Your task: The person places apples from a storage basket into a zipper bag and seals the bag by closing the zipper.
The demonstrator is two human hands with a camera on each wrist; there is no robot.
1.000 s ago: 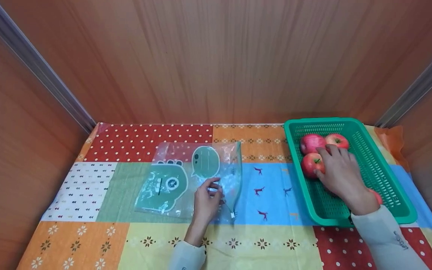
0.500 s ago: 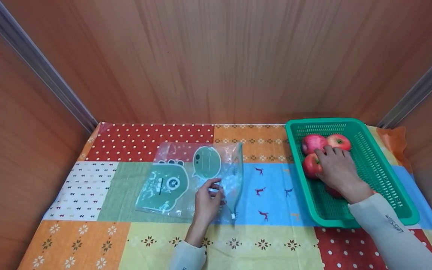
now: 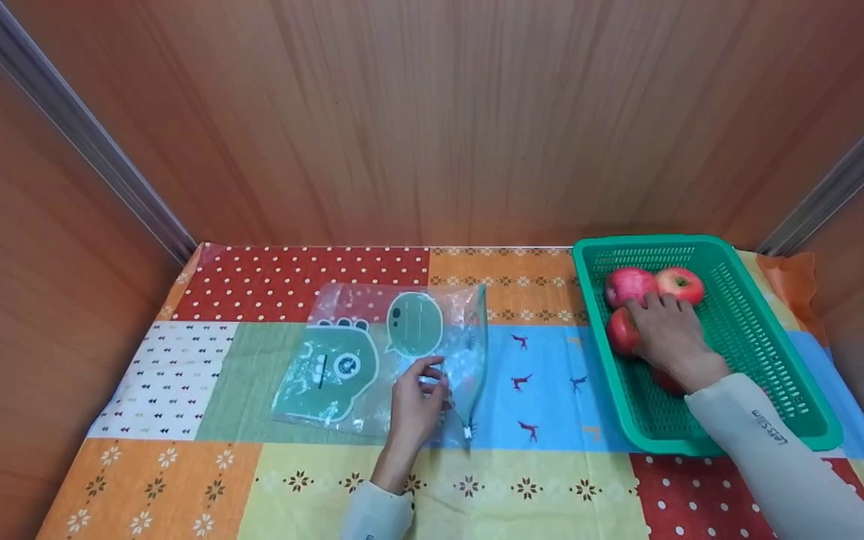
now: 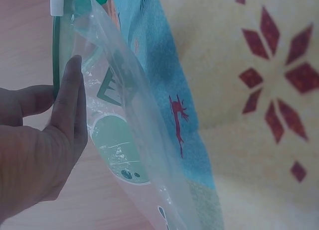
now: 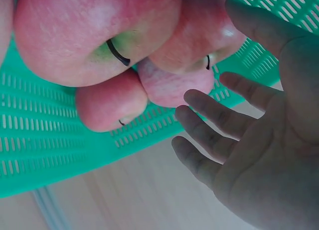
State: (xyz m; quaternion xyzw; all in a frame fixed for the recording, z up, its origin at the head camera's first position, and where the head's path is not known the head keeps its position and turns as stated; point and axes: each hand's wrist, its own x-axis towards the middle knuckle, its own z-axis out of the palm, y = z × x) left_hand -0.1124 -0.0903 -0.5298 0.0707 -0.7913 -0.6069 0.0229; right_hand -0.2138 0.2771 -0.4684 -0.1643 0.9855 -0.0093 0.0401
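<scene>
Clear plastic with green cartoon prints makes up the bag [image 3: 378, 367], which lies flat at the centre of the head view, its green-edged mouth towards the right. The left hand [image 3: 417, 401] pinches the bag near that mouth, thumb on the green edge in the left wrist view, where a white slider [image 4: 57, 6] sits at the upper left. At the right of the head view stands a green basket [image 3: 773, 322] holding at least four apples [image 3: 631, 287], gathered towards its left side. The right hand [image 3: 672, 334] is over them, its fingers spread and gripping nothing in the right wrist view; whether it touches an apple I cannot tell. Under everything is a patchwork tablecloth [image 3: 552, 487], and a wood-grain wall [image 3: 432, 127] fills the top of the frame.
</scene>
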